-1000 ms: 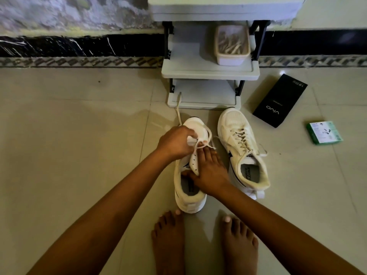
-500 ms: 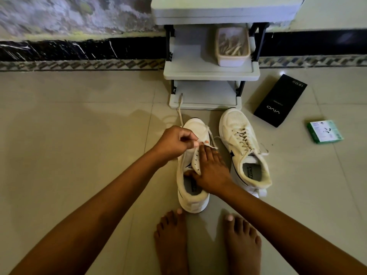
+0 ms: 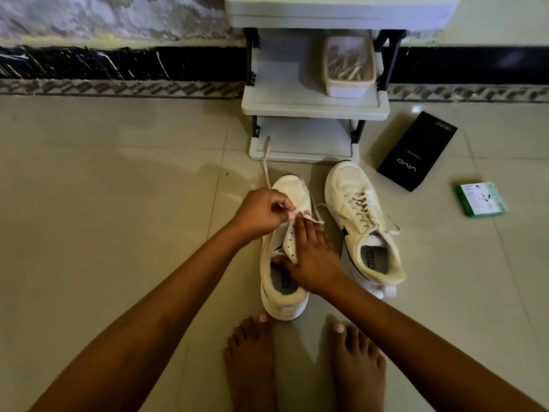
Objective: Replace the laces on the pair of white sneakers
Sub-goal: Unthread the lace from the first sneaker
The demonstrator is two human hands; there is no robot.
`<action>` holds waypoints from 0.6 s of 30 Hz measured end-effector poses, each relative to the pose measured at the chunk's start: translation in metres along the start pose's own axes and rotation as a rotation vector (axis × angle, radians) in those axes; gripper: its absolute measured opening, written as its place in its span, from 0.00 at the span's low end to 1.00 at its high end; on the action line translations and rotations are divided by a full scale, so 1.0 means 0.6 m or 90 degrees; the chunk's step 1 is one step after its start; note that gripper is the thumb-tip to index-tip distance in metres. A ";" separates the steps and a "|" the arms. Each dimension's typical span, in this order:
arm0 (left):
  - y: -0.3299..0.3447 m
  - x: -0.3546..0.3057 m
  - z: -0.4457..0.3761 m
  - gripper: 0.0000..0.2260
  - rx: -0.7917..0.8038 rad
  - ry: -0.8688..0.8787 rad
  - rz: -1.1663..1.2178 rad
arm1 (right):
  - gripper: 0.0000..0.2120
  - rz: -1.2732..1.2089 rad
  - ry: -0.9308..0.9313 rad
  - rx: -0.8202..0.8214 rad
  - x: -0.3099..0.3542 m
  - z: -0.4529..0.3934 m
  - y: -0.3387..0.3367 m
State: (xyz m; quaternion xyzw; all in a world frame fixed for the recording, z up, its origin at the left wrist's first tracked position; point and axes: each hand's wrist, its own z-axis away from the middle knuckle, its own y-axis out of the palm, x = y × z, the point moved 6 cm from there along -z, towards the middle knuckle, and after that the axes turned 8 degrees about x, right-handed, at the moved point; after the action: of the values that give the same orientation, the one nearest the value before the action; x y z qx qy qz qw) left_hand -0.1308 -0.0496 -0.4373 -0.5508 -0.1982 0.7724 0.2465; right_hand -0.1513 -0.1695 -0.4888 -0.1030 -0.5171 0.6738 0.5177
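— Looking down from the head camera, what did the left hand (image 3: 263, 212) have hold of?

— Its fingers were curled, pinching a lace (image 3: 266, 166) just above the near sneaker (image 3: 283, 281), at the eyelets closest to the toe. One end of that lace trailed forward over the floor tiles (image 3: 118, 233) and reached the bottom tier of the grey shelf unit (image 3: 315, 105).

— And the right hand (image 3: 312, 260)?

— It lay flat over the same sneaker with the fingers straight, pressing on the eyelet flap, while the thumb sat at the edge of the shoe opening. It gripped nothing.

— Where was the second sneaker (image 3: 362, 221)?

— It stood just to the right of the first, toe pointing at the shelf unit, fully laced, with loose lace ends spilling to either side. The two shoes were close but apart.

— What else was around?

— A pale tub (image 3: 349, 66) of light-coloured strips sat on the middle shelf; whether they were laces could not be told. A black phone box (image 3: 417, 151) lay on the floor to the right of the unit, and a small green box (image 3: 481, 199) farther right. The person's two bare feet (image 3: 251, 367) rested on the tiles just behind the near sneaker.
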 end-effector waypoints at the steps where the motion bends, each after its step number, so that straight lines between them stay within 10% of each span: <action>1: -0.003 -0.008 0.004 0.04 -0.003 0.019 0.066 | 0.45 -0.002 0.002 0.003 0.000 0.000 0.000; 8: 0.011 0.018 -0.007 0.17 0.051 -0.046 -0.206 | 0.44 0.003 0.005 0.005 0.000 0.001 -0.001; 18: 0.013 0.006 -0.007 0.05 0.014 -0.072 -0.279 | 0.44 0.015 -0.004 -0.002 0.002 0.005 -0.001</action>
State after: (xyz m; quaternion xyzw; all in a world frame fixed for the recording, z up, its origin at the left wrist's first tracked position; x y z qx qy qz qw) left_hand -0.1294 -0.0534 -0.4459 -0.4478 -0.3181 0.7322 0.4028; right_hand -0.1530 -0.1704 -0.4865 -0.1079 -0.5189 0.6791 0.5079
